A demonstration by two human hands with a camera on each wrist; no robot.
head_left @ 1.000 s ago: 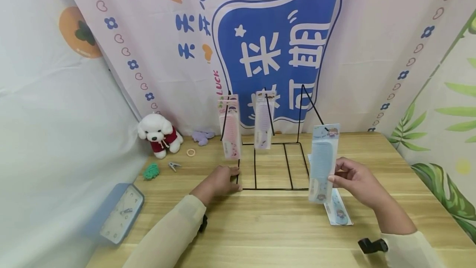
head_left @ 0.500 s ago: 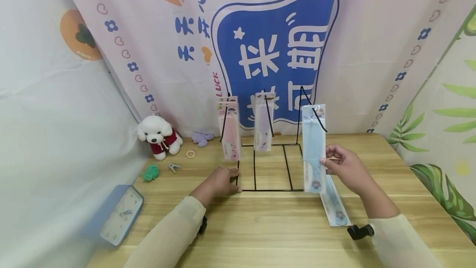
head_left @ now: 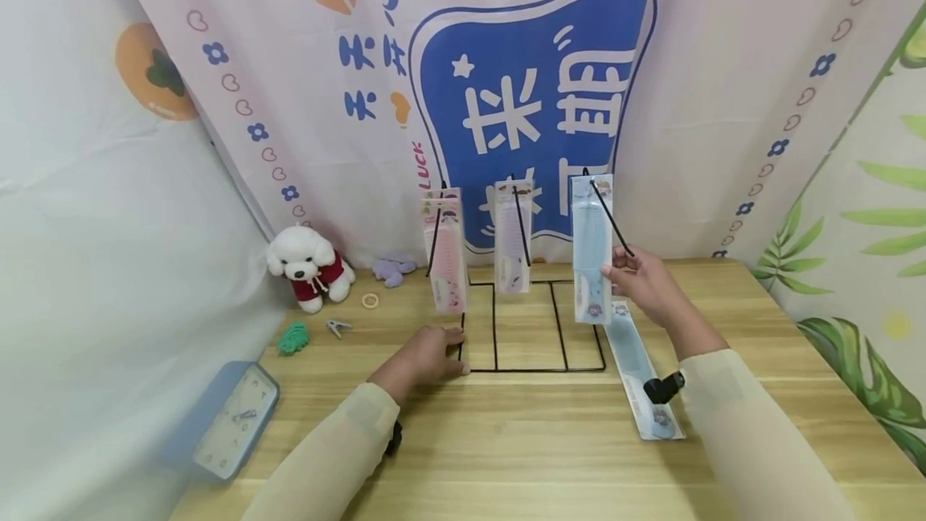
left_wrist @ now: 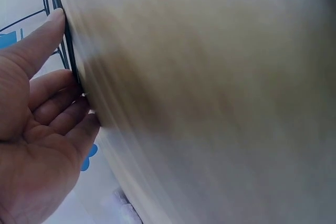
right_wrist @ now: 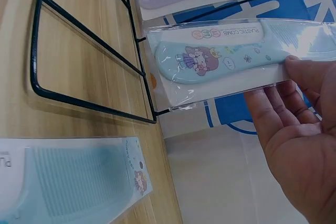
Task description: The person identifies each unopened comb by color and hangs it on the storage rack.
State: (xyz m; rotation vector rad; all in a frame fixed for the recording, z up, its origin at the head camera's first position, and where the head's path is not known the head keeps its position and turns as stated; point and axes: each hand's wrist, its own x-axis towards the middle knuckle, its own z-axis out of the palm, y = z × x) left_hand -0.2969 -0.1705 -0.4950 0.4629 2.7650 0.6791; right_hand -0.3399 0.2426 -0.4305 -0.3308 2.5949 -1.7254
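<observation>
My right hand (head_left: 646, 286) pinches the edge of a blue comb in a clear package (head_left: 592, 252), thumb in front. The package hangs upright on the right prong of a black wire display rack (head_left: 531, 371), the prong passing through its top. My left hand (head_left: 428, 354) holds the rack's left base wire; in the left wrist view, thumb (left_wrist: 46, 38) and fingertips meet the wire. Pink packaged combs (head_left: 449, 260) hang on the left prong, a purple packaged comb (head_left: 514, 244) on the middle one. Another blue packaged comb (head_left: 640, 372) lies on the table below my right wrist.
Left on the wooden table (head_left: 506, 457) are a white plush dog (head_left: 307, 264), a purple item (head_left: 394, 270), a wooden ring (head_left: 370, 301), a small clip (head_left: 338, 329), a green bundle (head_left: 292, 338) and a blue clock (head_left: 235, 420). A printed curtain (head_left: 723, 103) hangs behind the rack.
My right hand has moved the blue packaged comb back and up along the right prong, from its front tip toward the rack's rear. The left hand has stayed on the rack.
</observation>
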